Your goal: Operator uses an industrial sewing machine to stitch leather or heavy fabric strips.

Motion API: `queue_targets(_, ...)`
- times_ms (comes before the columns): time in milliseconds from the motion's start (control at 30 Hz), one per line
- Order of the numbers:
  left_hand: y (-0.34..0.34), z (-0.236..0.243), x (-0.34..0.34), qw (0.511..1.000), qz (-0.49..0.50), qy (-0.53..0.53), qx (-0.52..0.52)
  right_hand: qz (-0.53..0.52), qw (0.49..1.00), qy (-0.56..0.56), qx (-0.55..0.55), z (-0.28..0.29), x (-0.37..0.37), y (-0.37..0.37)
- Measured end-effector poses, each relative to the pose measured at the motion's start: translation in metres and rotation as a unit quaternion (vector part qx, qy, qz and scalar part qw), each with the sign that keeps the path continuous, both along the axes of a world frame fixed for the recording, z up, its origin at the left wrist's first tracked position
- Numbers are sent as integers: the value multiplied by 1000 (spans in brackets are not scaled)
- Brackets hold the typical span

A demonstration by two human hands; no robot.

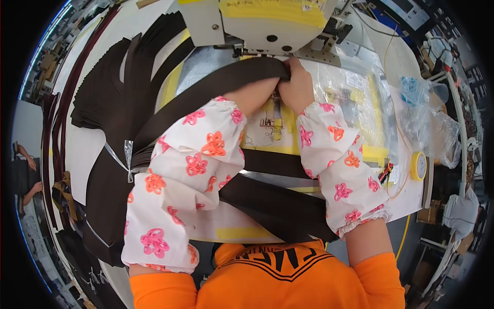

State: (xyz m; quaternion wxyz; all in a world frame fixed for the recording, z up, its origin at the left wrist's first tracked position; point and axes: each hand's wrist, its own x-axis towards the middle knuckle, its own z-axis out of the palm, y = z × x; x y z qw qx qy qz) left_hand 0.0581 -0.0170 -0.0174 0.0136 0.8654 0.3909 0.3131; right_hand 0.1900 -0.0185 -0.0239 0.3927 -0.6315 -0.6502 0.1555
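A wide dark brown strap runs from the lower left up to the head of a white sewing machine. My right hand is closed on the strap's end right under the machine head. My left hand lies mostly hidden beneath the strap beside it, and its grip cannot be made out. Both forearms wear white sleeve covers with pink and orange flowers. More brown strap crosses under my arms toward my orange shirt.
A stack of brown straps fans out at the left on the white table. Clear plastic bags and a yellow tape roll lie at the right. Another person's arm shows at the far left.
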Motion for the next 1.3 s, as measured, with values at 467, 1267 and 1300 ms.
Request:
queue_targets(467, -3, 1, -24, 986, -107, 42, -118, 64, 995, 79, -1, -5, 15, 13)
queue_targets(1267, -2, 29, -24, 953, -70, 160, -248, 96, 971, 218, 30, -12, 14, 12)
queue_targets(1300, -2, 21, -30, 958, -96, 146, -225, 82, 979, 186, 18, -11, 16, 7)
